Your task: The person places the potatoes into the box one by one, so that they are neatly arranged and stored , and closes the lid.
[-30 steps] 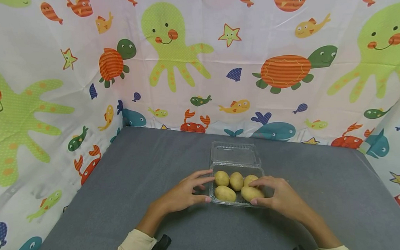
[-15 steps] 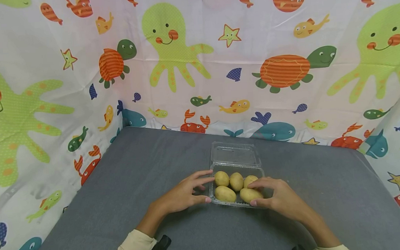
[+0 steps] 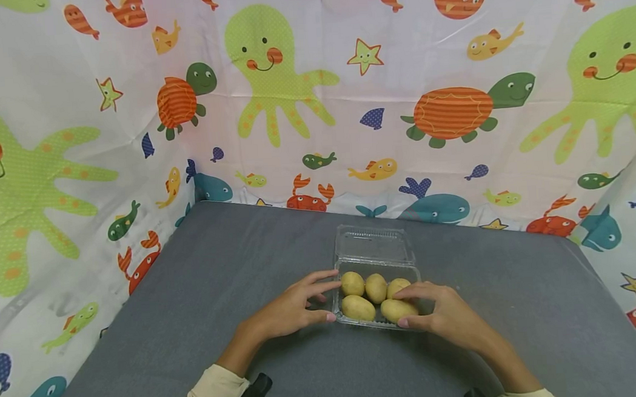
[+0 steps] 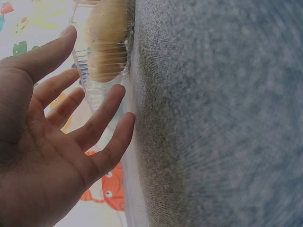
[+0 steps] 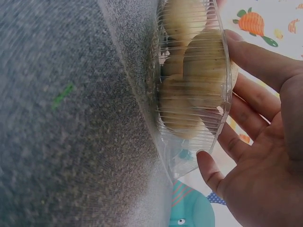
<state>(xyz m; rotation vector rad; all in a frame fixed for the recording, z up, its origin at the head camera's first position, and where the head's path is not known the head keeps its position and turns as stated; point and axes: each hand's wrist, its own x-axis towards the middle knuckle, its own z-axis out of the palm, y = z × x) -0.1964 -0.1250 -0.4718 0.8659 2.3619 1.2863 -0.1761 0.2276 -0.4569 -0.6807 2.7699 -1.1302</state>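
Note:
A clear plastic clamshell container [image 3: 377, 323] lies on the table with its lid [image 3: 374, 245] tipped back. Several potatoes sit inside it, among them one at the front left [image 3: 358, 308]. My right hand [image 3: 449, 313] reaches over the container's right side and holds the front-right potato [image 3: 398, 311] between thumb and fingers. Through the ribbed wall in the right wrist view, that potato [image 5: 203, 71] shows tilted against its neighbours. My left hand [image 3: 289, 309] stays at the container's left side, fingers spread and thumb near the front corner; the left wrist view shows the palm [image 4: 52, 161] holding nothing.
A grey cloth-covered table [image 3: 233, 246] surrounds the container. Behind and at both sides hangs a white curtain [image 3: 325, 131] printed with sea animals. Dark straps [image 3: 255, 389] circle the wrists.
The front-right potato has shifted slightly left and down inside the container, with the right hand's fingers following a little. The left hand and container stay in place.

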